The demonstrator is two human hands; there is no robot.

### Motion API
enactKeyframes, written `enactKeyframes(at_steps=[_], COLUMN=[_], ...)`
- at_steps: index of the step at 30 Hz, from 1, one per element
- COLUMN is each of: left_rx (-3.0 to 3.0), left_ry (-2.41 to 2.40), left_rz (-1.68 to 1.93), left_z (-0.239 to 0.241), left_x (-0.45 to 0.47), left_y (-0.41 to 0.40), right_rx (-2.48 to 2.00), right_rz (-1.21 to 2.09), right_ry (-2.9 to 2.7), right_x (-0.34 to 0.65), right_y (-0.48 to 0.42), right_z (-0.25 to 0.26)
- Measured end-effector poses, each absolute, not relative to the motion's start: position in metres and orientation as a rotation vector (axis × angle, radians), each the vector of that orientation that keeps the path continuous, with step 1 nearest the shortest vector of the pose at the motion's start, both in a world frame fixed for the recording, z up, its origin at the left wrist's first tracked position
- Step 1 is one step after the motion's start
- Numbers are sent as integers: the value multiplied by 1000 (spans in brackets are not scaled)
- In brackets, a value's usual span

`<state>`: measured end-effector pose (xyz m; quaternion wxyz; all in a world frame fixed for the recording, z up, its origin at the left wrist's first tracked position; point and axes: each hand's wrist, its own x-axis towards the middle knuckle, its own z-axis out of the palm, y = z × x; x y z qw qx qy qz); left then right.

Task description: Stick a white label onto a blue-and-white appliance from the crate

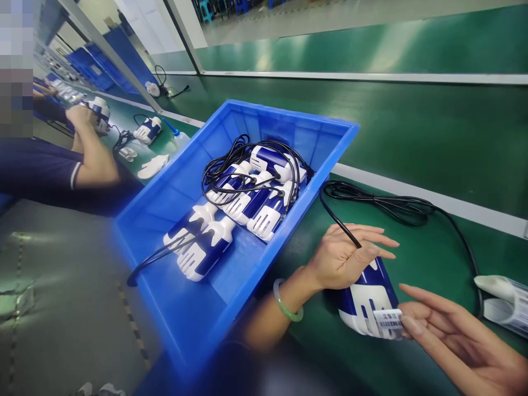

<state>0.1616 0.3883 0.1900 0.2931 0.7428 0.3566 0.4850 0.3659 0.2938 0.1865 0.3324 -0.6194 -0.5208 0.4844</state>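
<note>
A blue and white device [368, 301] lies on the green bench near the front. My left hand [345, 256] rests over its top, fingers closed around it, with its black cord [396, 204] running under my thumb. My right hand [457, 338] is next to the device's lower end, and its fingertips press a small white barcode label [390, 322] onto the white part. I wear a green bangle [285, 302] on my left wrist.
A blue plastic bin [181, 313] at left holds several more blue and white devices [231, 212] with tangled black cords. A white roll-like object [505, 302] lies at the right edge. A co-worker's arms [88, 148] handle similar devices further left along the bench.
</note>
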Motion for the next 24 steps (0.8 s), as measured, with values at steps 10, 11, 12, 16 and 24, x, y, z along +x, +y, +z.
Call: enactKeyframes(at_steps=[10,11,12,16,24], left_rx=[1918,1913,1912,1920,1952], left_ry=[939,936,931,929,949], left_rz=[1406,1416,1425,1448,1470], left_z=[199,200,200,203,195], left_x=[166,166,166,165,168], left_y=[381,380,380,379,383], right_rx=[-1617,-1620,-1627,-1638,-1575], right_rz=[1092,1081,1075,1011,951], right_ry=[-1341,-1345,-1355,-1426,-1555], right_x=[342,342,342,341,340], right_y=[294,294,294,293,297], right_z=[190,190,189,188,187])
